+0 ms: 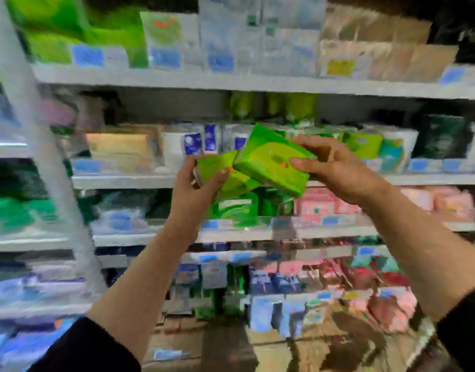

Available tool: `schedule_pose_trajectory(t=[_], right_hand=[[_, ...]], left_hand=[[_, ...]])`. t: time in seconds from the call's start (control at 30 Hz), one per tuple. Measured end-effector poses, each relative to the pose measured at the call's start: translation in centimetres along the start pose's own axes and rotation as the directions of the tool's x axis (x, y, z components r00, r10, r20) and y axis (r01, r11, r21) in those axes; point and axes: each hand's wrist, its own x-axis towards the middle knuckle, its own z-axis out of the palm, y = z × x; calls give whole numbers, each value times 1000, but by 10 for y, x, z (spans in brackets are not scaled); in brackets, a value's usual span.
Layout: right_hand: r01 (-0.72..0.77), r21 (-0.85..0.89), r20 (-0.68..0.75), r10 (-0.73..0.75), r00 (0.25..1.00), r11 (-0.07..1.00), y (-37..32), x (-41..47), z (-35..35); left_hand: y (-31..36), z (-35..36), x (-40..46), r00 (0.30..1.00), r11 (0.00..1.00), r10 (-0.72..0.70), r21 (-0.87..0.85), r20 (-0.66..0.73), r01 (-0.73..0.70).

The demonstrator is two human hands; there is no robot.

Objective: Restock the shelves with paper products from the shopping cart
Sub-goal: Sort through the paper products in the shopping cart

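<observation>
The right hand (335, 167) pinches a soft, glossy green tissue pack (271, 159), tilted before the middle shelf (123, 181). Left of it and touching, the left hand (196, 189) grips a second, crumpled green pack (225, 175); the blurred shelves hold plastic-wrapped paper goods

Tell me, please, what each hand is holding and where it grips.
Right hand pinches a green pack's right end; left hand grips another green pack at its left end.
</observation>
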Motion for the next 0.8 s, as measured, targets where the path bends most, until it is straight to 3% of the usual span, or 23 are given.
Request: schedule_pose_trajectory(t=[0.13, 0.33, 0.53, 0.8], right_hand=[[75, -71, 127, -66, 990, 995, -5, 48, 68], [95, -251, 228, -36, 973, 963, 8, 94, 103], [141, -241, 260, -76, 962, 960, 7, 128, 123], [392, -267, 206, -345, 916, 880, -66, 177, 115]], left_hand=[[25, -83, 5, 984, 988, 112, 121, -140, -96], [17, -167, -2, 931, 953, 177, 290, -318, -82], [17, -179, 14, 939, 961, 169, 263, -299, -89], [70, -166, 89, 894, 928, 341, 255, -292, -271]])
